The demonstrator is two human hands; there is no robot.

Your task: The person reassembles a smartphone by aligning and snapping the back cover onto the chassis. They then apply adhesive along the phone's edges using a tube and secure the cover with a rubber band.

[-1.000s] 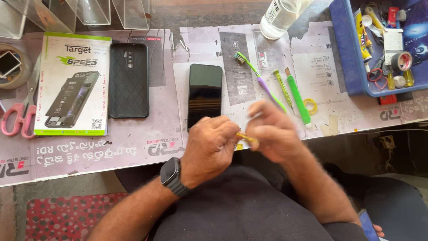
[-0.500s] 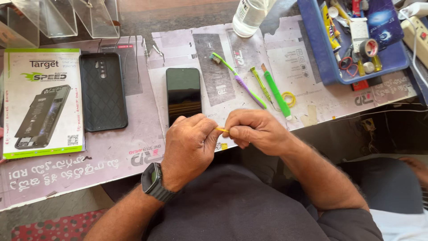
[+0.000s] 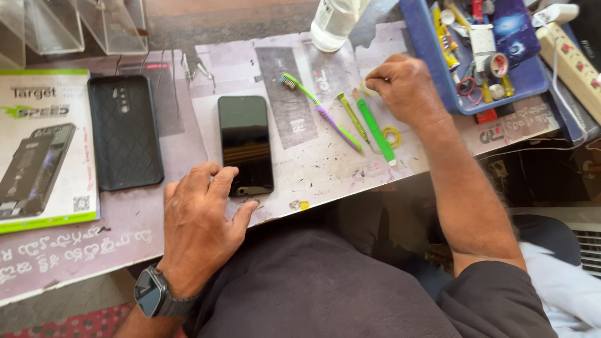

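A black phone [image 3: 245, 144] lies screen up on the paper-covered table [image 3: 313, 169]. My left hand [image 3: 200, 219] rests flat beside it, fingers spread, with the index and middle fingertips on the phone's lower left corner. My right hand [image 3: 404, 87] is further back and to the right, its fingertips pinched together on the table beside a green-handled tool [image 3: 374, 127]. Whether those fingers hold anything is hidden. A small yellow scrap [image 3: 303, 204] lies at the table's front edge between my hands.
A green and purple toothbrush [image 3: 319, 109], a thin yellow-green tool [image 3: 352, 116] and a yellow ring [image 3: 392, 136] lie by the right hand. A black phone case [image 3: 124, 131] and a printed box [image 3: 41, 150] sit left. A blue tray [image 3: 438, 75], bottle [image 3: 335, 22] and power strip [image 3: 573, 59] stand behind.
My hands were together at the table's front edge working a small yellow piece. They have parted: the left went down onto the phone's corner, the right reached back toward the green tools.
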